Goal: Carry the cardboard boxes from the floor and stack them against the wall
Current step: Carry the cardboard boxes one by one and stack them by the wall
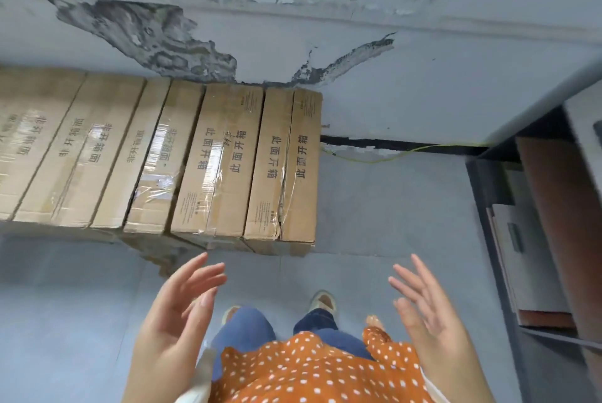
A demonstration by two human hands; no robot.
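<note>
Taped cardboard boxes stacked in a row against peeling wall — all sealed, contents unseen. Left hand and right hand spread wide, palms facing, holding nothing — near boxes, not touching.

Cardboard, tape and flaking paint
Matt brown cardboard boxes sealed with glossy clear tape; the wall paint is peeling, rough.

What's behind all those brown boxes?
Behind the row of cardboard boxes stands a grey wall with big patches of peeling paint. The boxes sit right against it, so its lowest part and the floor there are hidden. Right of them, a dark gap shows along the wall's bottom.
</note>
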